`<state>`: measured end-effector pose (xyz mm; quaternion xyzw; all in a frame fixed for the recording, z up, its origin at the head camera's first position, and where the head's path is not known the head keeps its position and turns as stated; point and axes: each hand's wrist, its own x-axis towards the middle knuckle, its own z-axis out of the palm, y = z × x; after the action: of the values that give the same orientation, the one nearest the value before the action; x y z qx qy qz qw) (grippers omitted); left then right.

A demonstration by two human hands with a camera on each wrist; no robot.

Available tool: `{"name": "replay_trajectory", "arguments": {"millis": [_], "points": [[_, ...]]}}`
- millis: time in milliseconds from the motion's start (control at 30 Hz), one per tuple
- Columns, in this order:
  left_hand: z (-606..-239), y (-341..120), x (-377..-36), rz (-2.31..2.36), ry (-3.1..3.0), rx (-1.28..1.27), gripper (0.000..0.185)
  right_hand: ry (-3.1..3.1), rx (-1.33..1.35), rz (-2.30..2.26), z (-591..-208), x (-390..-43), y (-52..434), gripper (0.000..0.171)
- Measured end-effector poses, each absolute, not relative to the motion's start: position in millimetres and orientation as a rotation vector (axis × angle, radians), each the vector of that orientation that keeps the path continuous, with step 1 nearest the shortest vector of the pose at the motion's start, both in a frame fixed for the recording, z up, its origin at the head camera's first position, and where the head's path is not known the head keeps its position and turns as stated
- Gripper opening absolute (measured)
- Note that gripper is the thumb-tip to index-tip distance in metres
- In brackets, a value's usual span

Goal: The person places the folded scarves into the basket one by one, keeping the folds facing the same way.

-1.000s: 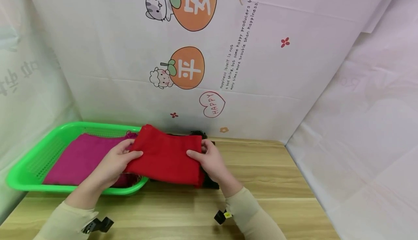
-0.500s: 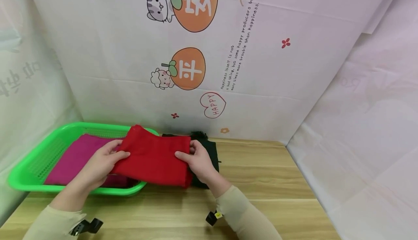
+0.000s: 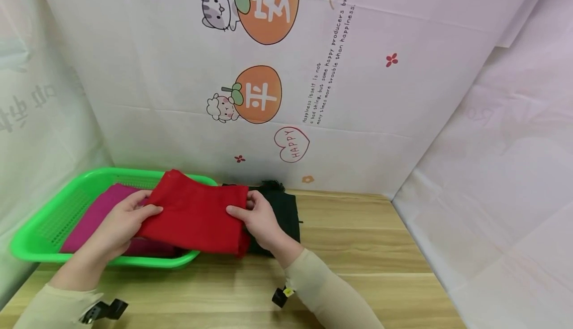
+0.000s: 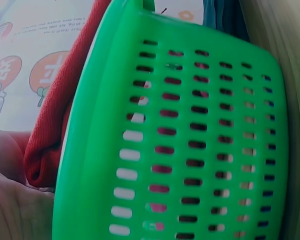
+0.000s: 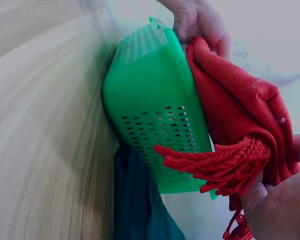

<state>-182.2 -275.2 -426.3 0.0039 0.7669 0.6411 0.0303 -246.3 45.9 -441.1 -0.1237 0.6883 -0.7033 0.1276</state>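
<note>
Between my two hands a folded red scarf (image 3: 192,214) with twisted tassels (image 5: 225,162) is held above the right part of a green plastic basket (image 3: 53,257). My left hand (image 3: 118,224) grips the scarf's left edge, thumb on top. The right edge is pinched by my right hand (image 3: 261,217), its thumb also on top and other fingers underneath. A folded magenta cloth (image 3: 96,219) lies inside the basket, partly covered by the left hand and the scarf. In the left wrist view, the basket's slotted wall (image 4: 185,140) hides most of the scarf.
Right of the basket, a folded dark green cloth (image 3: 284,214) with a tassel lies on the wooden table (image 3: 358,249), partly behind my right hand. White printed sheets (image 3: 349,135) form walls at the back and both sides.
Both hands have carried the red scarf leftward, further over the basket. More of the dark green cloth shows on the right, and more of the magenta cloth is covered.
</note>
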Motion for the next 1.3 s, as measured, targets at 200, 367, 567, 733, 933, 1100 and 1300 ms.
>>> {"name": "replay_trajectory", "arguments": {"millis": [200,367,567,733,933,1100,1300], "points": [[-429,-285,-182,1.973,2.391,-0.012,0.053,1.979,-0.376,-2.052,-442,-246,37,0.043],[-429,-293,-180,2.001,2.394,-0.026,0.034,1.961,-0.378,-2.066,-441,-245,28,0.043],[-429,-306,-177,2.109,2.314,-0.029,0.014,1.959,-0.389,-2.056,-439,-245,16,0.04],[-429,-315,-176,2.158,2.268,-0.025,0.016,1.978,-0.402,-2.049,-437,-244,7,0.04],[-429,-326,-176,2.168,2.236,-0.077,0.018,1.97,-0.389,-2.053,-435,-244,-5,0.037],[-429,-336,-176,2.221,2.199,-0.1,0.023,1.97,-0.39,-2.061,-434,-245,-18,0.036],[-430,-347,-173,2.26,2.177,-0.119,0.029,1.968,-0.364,-2.041,-434,-245,-33,0.035]]}}
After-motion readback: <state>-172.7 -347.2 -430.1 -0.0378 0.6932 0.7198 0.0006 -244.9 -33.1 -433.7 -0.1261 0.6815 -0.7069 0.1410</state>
